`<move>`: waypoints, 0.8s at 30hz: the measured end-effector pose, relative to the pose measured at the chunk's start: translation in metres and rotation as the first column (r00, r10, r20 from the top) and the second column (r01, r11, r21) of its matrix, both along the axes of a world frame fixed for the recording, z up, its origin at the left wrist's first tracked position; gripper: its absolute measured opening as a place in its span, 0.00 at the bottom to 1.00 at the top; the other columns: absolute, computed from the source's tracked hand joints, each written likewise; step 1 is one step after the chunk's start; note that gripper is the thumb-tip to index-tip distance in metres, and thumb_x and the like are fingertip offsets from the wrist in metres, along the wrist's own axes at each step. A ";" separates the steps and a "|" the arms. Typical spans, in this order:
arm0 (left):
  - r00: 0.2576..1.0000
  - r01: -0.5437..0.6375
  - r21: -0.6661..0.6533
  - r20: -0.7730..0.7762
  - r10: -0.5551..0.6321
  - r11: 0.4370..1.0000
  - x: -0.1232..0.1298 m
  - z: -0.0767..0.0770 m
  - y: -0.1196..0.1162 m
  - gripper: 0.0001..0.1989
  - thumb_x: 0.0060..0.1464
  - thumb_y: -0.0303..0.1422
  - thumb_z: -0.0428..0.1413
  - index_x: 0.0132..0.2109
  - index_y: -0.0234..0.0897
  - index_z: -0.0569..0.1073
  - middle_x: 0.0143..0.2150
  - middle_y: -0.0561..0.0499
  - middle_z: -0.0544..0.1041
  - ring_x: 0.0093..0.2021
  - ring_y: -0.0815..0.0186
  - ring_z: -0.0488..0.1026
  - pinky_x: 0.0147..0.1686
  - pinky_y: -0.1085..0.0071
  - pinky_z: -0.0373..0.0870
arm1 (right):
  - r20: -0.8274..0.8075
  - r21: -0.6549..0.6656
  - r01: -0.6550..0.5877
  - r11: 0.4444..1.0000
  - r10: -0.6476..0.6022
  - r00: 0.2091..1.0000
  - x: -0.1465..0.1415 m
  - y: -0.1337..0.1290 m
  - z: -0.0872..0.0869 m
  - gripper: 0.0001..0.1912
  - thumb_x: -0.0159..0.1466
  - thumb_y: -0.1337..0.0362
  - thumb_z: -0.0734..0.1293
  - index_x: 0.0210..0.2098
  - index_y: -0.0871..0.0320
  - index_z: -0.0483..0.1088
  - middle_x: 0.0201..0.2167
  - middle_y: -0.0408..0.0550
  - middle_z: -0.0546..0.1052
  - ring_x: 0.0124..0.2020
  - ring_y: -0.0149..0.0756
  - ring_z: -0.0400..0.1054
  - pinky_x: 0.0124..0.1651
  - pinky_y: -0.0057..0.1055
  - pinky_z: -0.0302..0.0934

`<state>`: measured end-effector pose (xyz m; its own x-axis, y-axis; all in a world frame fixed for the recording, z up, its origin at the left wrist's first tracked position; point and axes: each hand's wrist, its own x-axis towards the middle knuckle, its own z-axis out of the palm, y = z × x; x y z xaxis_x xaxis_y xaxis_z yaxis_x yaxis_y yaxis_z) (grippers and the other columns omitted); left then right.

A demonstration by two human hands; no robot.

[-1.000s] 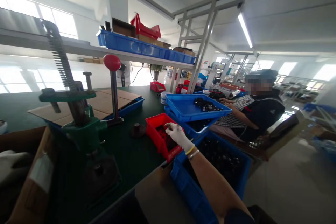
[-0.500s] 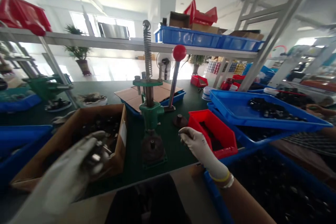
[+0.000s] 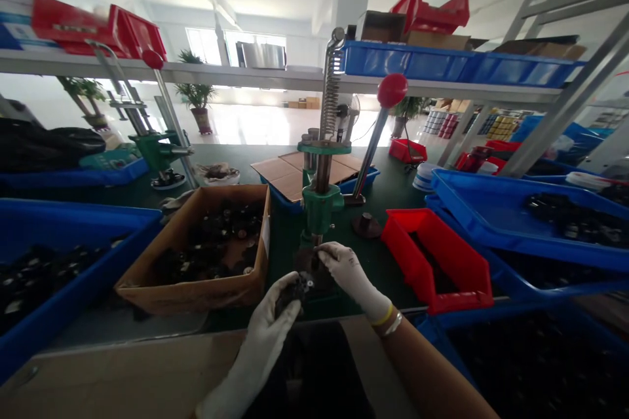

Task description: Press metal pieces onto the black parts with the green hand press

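My left hand [image 3: 260,340] in a white glove grips a small dark part with a shiny centre [image 3: 291,293] in front of the green hand press [image 3: 322,203]. My right hand [image 3: 351,278], also gloved, reaches to the press base. Its fingertips rest on a dark round piece [image 3: 309,263] there, and I cannot tell whether they grip it. The press has a spring column and a lever with a red ball knob [image 3: 392,90]. A dark disc [image 3: 366,226] stands on the bench to the right of the press.
A cardboard box of dark parts [image 3: 196,275] and a blue bin of parts [image 3: 49,255] lie to the left. A red bin [image 3: 437,262] and a stacked blue tray [image 3: 515,222] lie to the right. A second press [image 3: 154,150] stands behind, beneath a long shelf [image 3: 246,76].
My view has swung left. My left hand has moved from over the cardboard box to the press front, with the dark part in it. My right hand has reached the press base.
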<state>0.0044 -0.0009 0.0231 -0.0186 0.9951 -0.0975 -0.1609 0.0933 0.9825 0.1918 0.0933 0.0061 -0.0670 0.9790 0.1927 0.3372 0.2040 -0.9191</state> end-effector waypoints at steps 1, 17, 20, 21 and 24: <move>1.000 -0.024 0.011 0.005 0.024 1.000 0.002 -0.001 0.005 0.27 0.47 0.40 0.68 0.55 0.37 0.78 0.55 0.42 0.80 0.57 0.51 0.76 0.56 0.61 0.73 | -0.003 -0.004 -0.001 1.000 0.001 1.000 0.001 -0.002 -0.002 0.16 0.66 0.59 0.64 0.44 0.60 0.80 0.38 0.51 0.81 0.35 0.37 0.75 0.38 0.32 0.70; 0.986 -0.086 0.147 0.153 0.063 0.985 0.027 -0.008 0.067 0.22 0.48 0.39 0.67 0.50 0.36 0.78 0.49 0.47 0.81 0.48 0.63 0.76 0.54 0.67 0.73 | 0.392 0.436 -0.046 0.899 -0.143 0.909 0.007 -0.024 -0.009 0.19 0.70 0.71 0.60 0.53 0.52 0.78 0.55 0.52 0.78 0.51 0.41 0.77 0.55 0.39 0.74; 0.991 -0.054 0.136 0.129 0.037 0.989 0.028 -0.008 0.071 0.22 0.49 0.39 0.66 0.51 0.35 0.78 0.50 0.46 0.81 0.47 0.63 0.76 0.52 0.68 0.73 | 0.332 0.459 -0.013 0.888 -0.158 0.930 0.010 -0.027 -0.007 0.18 0.71 0.71 0.59 0.53 0.53 0.76 0.54 0.52 0.79 0.51 0.40 0.77 0.55 0.38 0.74; 0.994 -0.039 0.139 0.108 0.024 0.990 0.028 -0.009 0.072 0.22 0.50 0.39 0.65 0.51 0.35 0.77 0.49 0.46 0.81 0.47 0.63 0.76 0.51 0.68 0.73 | 0.316 0.466 0.006 0.885 -0.173 0.933 0.012 -0.029 -0.006 0.18 0.71 0.70 0.59 0.53 0.54 0.76 0.54 0.52 0.79 0.52 0.40 0.77 0.55 0.38 0.74; 1.000 0.005 0.176 0.022 -0.010 0.984 0.027 -0.014 0.079 0.20 0.52 0.38 0.63 0.51 0.35 0.77 0.50 0.46 0.81 0.47 0.63 0.76 0.51 0.67 0.73 | 0.285 0.492 0.062 0.868 -0.228 0.931 0.021 -0.031 -0.006 0.16 0.71 0.70 0.59 0.50 0.55 0.77 0.51 0.53 0.80 0.51 0.41 0.77 0.54 0.38 0.74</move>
